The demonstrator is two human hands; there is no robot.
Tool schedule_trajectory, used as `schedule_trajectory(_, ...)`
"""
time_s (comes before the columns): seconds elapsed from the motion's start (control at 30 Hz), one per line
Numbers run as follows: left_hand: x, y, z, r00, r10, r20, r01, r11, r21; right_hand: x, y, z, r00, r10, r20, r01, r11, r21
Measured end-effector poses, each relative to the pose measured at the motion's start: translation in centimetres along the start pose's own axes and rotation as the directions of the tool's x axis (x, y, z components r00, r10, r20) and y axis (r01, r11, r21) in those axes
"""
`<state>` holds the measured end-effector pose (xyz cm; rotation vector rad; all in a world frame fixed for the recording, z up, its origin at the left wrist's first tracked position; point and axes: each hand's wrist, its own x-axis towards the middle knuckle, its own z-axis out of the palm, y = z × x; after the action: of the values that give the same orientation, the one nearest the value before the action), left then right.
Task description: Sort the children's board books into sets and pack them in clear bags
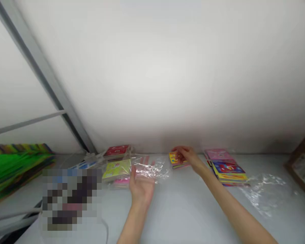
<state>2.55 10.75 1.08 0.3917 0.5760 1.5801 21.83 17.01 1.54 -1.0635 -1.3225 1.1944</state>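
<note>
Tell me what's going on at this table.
A person is working with two bare hands. The left hand is open at some clear plastic. The right hand is curled over a small yellow-topped stack near the wall; whether it grips is unclear. A bigger colourful stack sits further right, beside a loose plastic wrapper. A yellow-green pack lies left of the left hand.

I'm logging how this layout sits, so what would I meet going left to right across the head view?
Bright green pile, lime-green packet, left hand, small yellow-topped stack, larger pink-and-blue-topped stack, crumpled clear plastic, cardboard box.
</note>
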Motion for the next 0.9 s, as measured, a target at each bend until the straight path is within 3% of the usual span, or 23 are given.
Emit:
schedule_trajectory(0.1,0.1,-0.1,0.0,0.998,-0.048,-0.051,0.045,0.998,-0.048,1.5,2.1,-2.6,0.968,-0.009,-0.251,-0.020,0.993,-0.115)
schedule_trajectory(0.27,0.1,-0.2,0.1,0.994,-0.078,-0.079,0.071,0.994,-0.081,2.8,5.2,-5.5,0.881,-0.031,-0.471,-0.084,0.972,-0.221)
schedule_trajectory(0.33,0.1,-0.2,0.1,0.993,-0.083,-0.083,0.075,0.993,-0.088,2.9,6.1,-5.7,0.872,-0.022,-0.488,-0.111,0.964,-0.241)
schedule_trajectory(0.5,0.1,-0.1,0.0,0.992,-0.092,-0.089,0.083,0.992,-0.099,2.7,7.4,-5.1,0.910,-0.002,-0.415,-0.113,0.961,-0.253)
schedule_trajectory(0.9,0.4,-0.2,-0.5,0.983,-0.151,-0.106,0.143,0.986,-0.081,2.6,6.0,-4.8,0.892,-0.056,-0.448,-0.045,0.976,-0.212)
